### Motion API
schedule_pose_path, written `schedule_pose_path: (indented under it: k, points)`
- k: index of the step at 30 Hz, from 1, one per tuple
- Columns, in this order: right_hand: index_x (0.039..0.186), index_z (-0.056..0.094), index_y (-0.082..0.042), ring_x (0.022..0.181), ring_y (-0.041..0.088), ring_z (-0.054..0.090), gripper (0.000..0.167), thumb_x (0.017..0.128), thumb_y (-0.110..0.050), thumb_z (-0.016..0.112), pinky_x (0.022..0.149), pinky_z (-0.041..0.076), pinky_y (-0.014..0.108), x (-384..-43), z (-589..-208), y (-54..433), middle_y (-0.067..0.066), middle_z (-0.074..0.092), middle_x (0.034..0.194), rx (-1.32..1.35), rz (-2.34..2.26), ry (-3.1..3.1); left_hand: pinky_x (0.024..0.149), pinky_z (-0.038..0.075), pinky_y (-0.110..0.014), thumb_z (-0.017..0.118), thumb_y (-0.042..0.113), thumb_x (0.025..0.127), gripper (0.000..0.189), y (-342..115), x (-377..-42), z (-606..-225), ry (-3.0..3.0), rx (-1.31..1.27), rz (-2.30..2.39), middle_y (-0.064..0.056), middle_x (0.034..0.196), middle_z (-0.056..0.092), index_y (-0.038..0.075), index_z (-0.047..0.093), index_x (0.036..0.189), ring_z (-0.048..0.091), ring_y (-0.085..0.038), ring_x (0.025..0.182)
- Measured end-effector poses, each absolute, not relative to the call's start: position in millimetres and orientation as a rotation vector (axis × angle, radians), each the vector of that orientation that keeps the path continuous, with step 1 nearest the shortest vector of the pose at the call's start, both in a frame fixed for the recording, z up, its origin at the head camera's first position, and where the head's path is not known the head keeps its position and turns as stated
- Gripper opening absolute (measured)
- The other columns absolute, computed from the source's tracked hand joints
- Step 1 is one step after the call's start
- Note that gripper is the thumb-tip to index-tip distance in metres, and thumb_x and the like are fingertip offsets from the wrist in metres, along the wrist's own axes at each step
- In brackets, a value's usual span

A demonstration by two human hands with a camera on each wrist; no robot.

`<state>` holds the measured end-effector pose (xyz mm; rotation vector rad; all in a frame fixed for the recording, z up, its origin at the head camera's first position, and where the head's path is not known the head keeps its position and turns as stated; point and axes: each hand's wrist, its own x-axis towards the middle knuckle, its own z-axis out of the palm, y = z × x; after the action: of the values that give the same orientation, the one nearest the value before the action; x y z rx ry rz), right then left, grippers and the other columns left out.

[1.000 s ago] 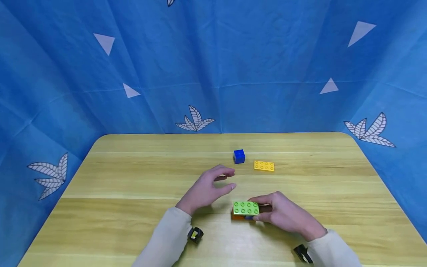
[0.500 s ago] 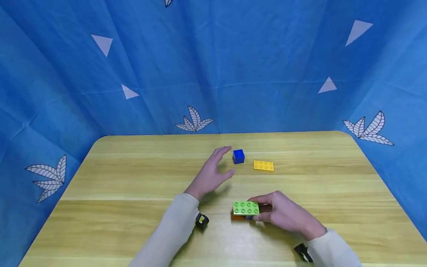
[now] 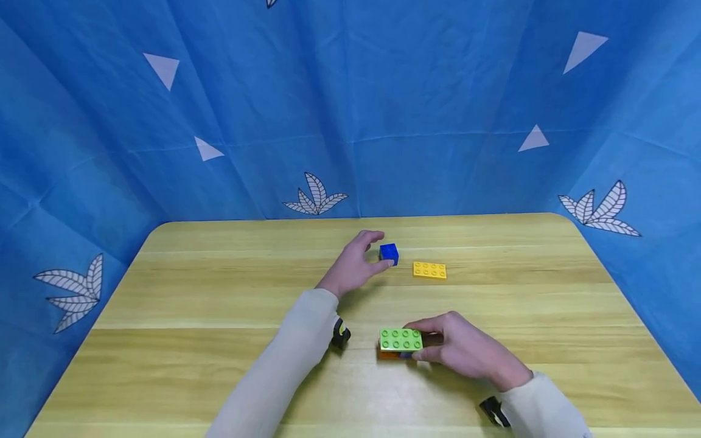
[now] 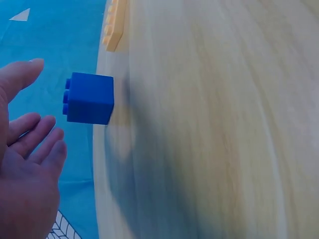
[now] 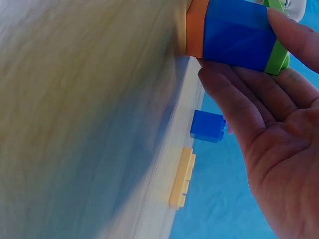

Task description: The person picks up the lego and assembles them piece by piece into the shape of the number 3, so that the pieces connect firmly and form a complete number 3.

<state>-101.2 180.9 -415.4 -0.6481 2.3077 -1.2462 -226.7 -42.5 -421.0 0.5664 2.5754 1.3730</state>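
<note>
My right hand pinches a stack of toy building bricks at its right end, thumb in front and fingers behind. The stack has a flat light-green brick on top, a taller blue brick in the middle and a flat orange brick at the bottom, against the table. Farther back, my left hand is spread beside a separate small blue brick, thumb low at its near side. The left wrist view has a gap between the fingers and this blue brick, whose studs face up.
A flat yellow brick lies studs up, just right of the lone blue brick. All stand on a light wooden table, with a blue patterned cloth hanging behind its far edge. Black wrist cameras sit below both hands.
My left hand has moved forward and slightly right, from left of the stack to the lone blue brick. My right hand has kept its hold on the stack in place.
</note>
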Motion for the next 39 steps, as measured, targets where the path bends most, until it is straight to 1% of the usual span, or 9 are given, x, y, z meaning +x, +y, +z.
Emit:
schedule_pose_path:
  k: [3, 11, 19, 25, 34, 39]
  points:
    - [0.125, 0.067, -0.011, 0.093, 0.013, 0.063, 0.040, 0.087, -0.021, 0.074, 0.081, 0.051, 0.027, -102, -416, 180, -0.009, 0.069, 0.106, -0.641, -1.252, 2.300, 0.110, 0.034, -0.038, 0.072, 0.028, 0.092, 0.064, -40, -230, -423, 2.575, 0.531, 1.351, -0.006, 0.143, 0.047, 0.006, 0.044, 0.145, 0.041, -0.031, 0.134]
    - [0.125, 0.067, -0.011, 0.093, 0.013, 0.063, 0.041, 0.086, -0.022, 0.075, 0.081, 0.052, 0.028, -102, -416, 180, -0.009, 0.068, 0.106, -0.635, -1.249, 2.300, 0.108, 0.037, -0.037, 0.073, 0.027, 0.091, 0.060, -37, -236, -429, 2.612, 0.477, 1.287, -0.007, 0.138, 0.050, 0.004, 0.048, 0.141, 0.045, -0.026, 0.130]
    - [0.124, 0.068, -0.014, 0.092, 0.012, 0.063, 0.038, 0.088, -0.024, 0.074, 0.080, 0.051, 0.027, -101, -416, 180, -0.012, 0.068, 0.105, -0.643, -1.203, 2.341, 0.105, 0.040, -0.035, 0.071, 0.020, 0.092, 0.052, -32, -242, -427, 2.646, 0.519, 1.128, -0.009, 0.131, 0.054, 0.000, 0.052, 0.137, 0.051, -0.024, 0.124]
    - [0.125, 0.067, -0.012, 0.093, 0.012, 0.063, 0.038, 0.088, -0.023, 0.073, 0.081, 0.051, 0.027, -100, -417, 181, -0.012, 0.068, 0.106, -0.644, -1.208, 2.343, 0.104, 0.041, -0.035, 0.068, 0.017, 0.094, 0.042, -31, -243, -427, 2.679, 0.511, 1.072, -0.007, 0.129, 0.055, 0.004, 0.056, 0.133, 0.052, -0.022, 0.121]
    - [0.125, 0.067, -0.012, 0.092, 0.012, 0.064, 0.040, 0.088, -0.023, 0.074, 0.081, 0.052, 0.028, -99, -417, 181, -0.011, 0.068, 0.106, -0.670, -1.205, 2.353, 0.099, 0.045, -0.036, 0.071, 0.014, 0.091, 0.033, -41, -238, -430, 2.588, 0.492, 1.288, -0.005, 0.119, 0.060, 0.006, 0.061, 0.122, 0.056, -0.023, 0.113]
    - [0.124, 0.068, -0.015, 0.091, 0.010, 0.063, 0.039, 0.087, -0.026, 0.075, 0.079, 0.052, 0.027, -100, -416, 181, -0.014, 0.068, 0.103, -0.651, -1.179, 2.372, 0.092, 0.050, -0.034, 0.075, 0.014, 0.089, 0.031, -45, -234, -427, 2.489, 0.468, 1.414, -0.005, 0.113, 0.064, 0.009, 0.063, 0.116, 0.060, -0.021, 0.107]
